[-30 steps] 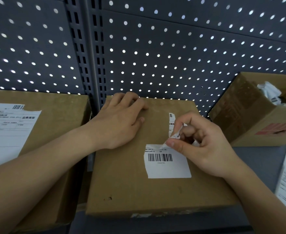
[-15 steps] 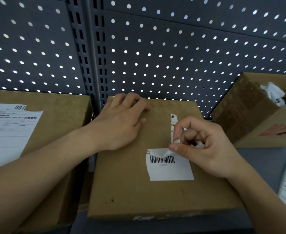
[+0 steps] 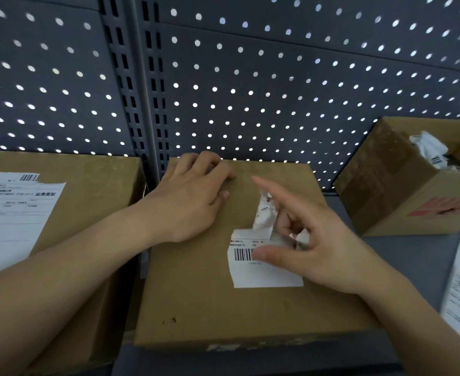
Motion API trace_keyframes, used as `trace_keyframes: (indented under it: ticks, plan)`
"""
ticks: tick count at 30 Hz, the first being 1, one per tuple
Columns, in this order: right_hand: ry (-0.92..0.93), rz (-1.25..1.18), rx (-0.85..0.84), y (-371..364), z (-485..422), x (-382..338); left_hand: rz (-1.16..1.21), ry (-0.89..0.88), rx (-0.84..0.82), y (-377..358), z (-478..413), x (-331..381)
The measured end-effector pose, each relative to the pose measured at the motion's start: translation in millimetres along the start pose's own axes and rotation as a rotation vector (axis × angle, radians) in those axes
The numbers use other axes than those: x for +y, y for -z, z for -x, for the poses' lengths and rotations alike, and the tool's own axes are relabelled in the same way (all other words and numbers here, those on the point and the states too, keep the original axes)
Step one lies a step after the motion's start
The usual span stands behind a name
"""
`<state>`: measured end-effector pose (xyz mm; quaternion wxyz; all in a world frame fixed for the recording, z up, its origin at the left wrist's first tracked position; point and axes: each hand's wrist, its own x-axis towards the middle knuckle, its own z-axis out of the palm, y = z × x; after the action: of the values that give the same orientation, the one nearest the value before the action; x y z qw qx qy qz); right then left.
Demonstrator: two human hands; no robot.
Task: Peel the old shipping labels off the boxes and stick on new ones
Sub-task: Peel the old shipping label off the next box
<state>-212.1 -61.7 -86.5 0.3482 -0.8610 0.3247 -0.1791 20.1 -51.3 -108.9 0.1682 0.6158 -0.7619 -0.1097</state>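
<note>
Head view, down onto a closed brown cardboard box before a dark perforated metal back panel; left hand laid flat on the box's far-left top, fingers straight, gripping nothing; right hand over the torn white barcode label stuck right of centre on that top, index finger and thumb stretched out, remaining fingers curled around crumpled white label scraps; a torn white strip raised from the label's upper edge beside those fingers, hold on it unclear; leftward, a second brown cardboard box bearing a large white shipping label; rightward, an open brown cardboard box containing crumpled white paper.
</note>
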Motion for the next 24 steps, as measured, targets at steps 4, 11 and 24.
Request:
trace_keyframes:
  ticks: [4,11,24]
  plan:
    - [0.029,0.557,-0.126,-5,1,-15,-0.002,0.007,-0.003,0,1,3]
    - [0.115,0.615,0.112,-10,0,-7,-0.031,0.045,-0.028,-3,1,8]
    - [0.076,0.561,0.199,-14,19,-14,-0.068,0.048,-0.033,-5,3,12]
